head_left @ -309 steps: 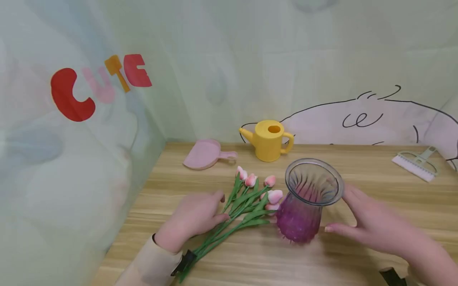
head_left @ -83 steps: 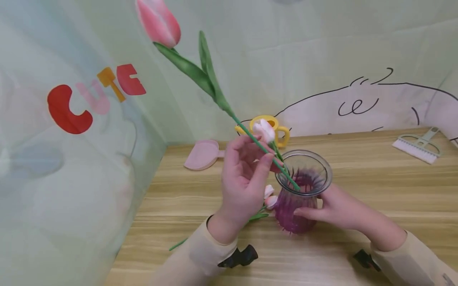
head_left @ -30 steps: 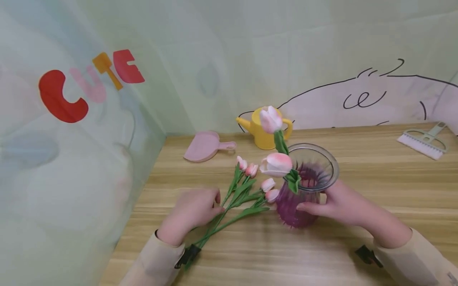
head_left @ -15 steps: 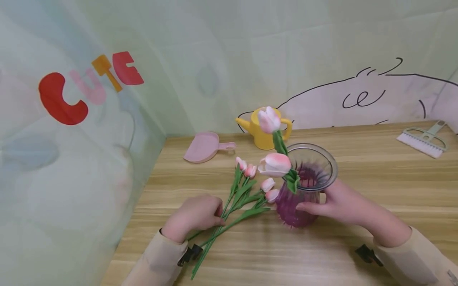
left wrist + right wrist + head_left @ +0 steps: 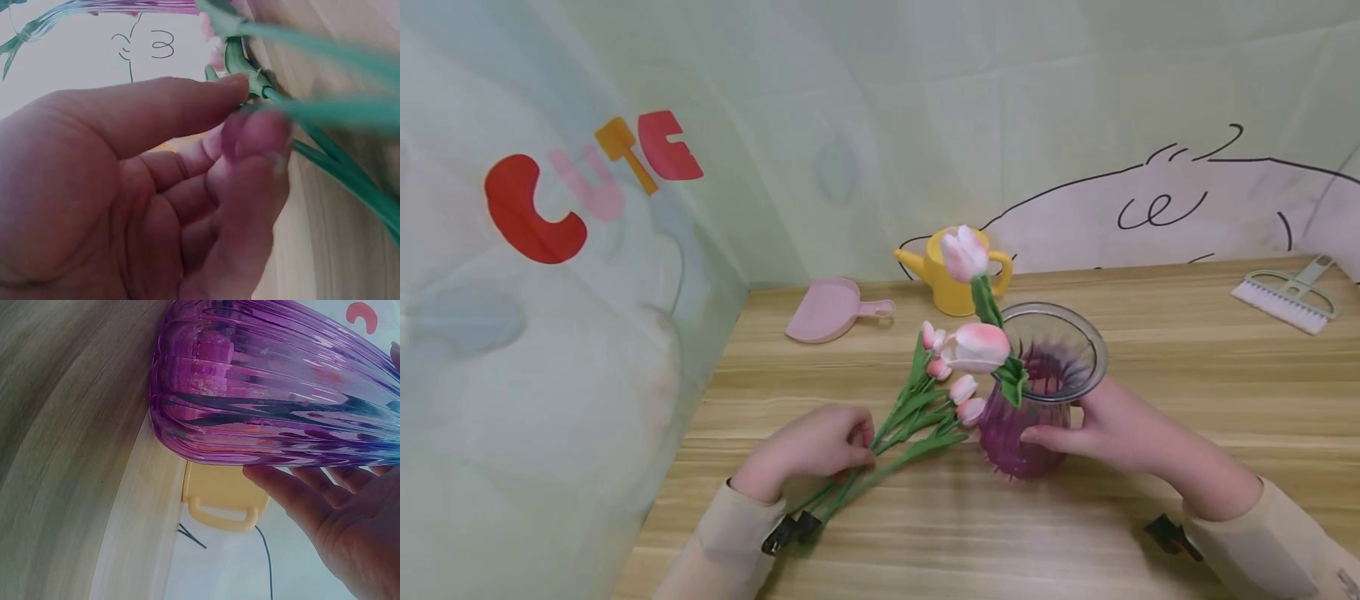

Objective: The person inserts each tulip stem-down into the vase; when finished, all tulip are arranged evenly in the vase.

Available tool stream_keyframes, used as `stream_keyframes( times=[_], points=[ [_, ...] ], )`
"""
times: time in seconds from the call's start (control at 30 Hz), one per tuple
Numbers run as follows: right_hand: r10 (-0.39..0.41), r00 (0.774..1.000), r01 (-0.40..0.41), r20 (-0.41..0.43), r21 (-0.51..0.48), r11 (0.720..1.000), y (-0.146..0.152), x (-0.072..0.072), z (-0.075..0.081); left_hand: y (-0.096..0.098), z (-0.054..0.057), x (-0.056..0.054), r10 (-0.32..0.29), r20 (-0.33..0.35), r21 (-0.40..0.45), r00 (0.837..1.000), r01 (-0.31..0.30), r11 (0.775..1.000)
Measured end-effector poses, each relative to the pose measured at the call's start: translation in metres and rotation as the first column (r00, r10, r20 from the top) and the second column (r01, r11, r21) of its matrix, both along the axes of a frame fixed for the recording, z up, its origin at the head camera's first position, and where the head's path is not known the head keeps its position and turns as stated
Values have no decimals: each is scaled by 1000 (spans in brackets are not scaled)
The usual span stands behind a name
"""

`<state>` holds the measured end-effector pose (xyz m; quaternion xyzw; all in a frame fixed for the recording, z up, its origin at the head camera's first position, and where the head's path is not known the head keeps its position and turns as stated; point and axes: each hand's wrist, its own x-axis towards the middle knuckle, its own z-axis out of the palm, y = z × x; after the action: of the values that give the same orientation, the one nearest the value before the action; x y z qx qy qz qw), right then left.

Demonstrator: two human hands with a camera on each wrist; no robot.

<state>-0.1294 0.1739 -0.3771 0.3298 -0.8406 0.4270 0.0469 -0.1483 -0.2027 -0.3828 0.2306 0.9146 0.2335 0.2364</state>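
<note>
My left hand [image 5: 816, 446] pinches a green tulip stem between thumb and fingertips, low over the table; the left wrist view shows this stem [image 5: 337, 114] close up. Several pink-and-white artificial tulips [image 5: 917, 412] lie there, heads toward the vase. The ribbed glass vase [image 5: 1018, 442], purple below and clear toward its rim, stands upright just right of them. Two tulips [image 5: 976, 347] lean out over its left rim. Around the vase's right side my right hand [image 5: 1131, 433] holds it, thumb in front. In the right wrist view, fingers [image 5: 294, 494] lie along the glass wall [image 5: 262, 375].
Behind the vase stands a yellow watering can [image 5: 953, 283], partly covered by a tulip head. A pink dustpan [image 5: 827, 310] lies at the back left, a small white-bristled brush [image 5: 1285, 300] at the back right. Printed cloth [image 5: 850, 125] closes off the table's back and left.
Over the longer span two tulips went into the vase and the right hand took hold of it. Since half a second ago, the left hand's pinched tulip has shifted right, its head nearer the vase.
</note>
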Motion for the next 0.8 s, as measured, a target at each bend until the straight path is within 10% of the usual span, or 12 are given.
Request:
stream_keyframes(
  times=[0.6,0.8],
  points=[
    [5,1000,-5,-4,-6,1000,2,-1,-2,-4,14,-5,176,-100,120,979,-164,979],
    [8,1000,-8,-8,-4,1000,2,-1,-1,-1,23,-3,322,0,360,947,-300,883]
  ],
)
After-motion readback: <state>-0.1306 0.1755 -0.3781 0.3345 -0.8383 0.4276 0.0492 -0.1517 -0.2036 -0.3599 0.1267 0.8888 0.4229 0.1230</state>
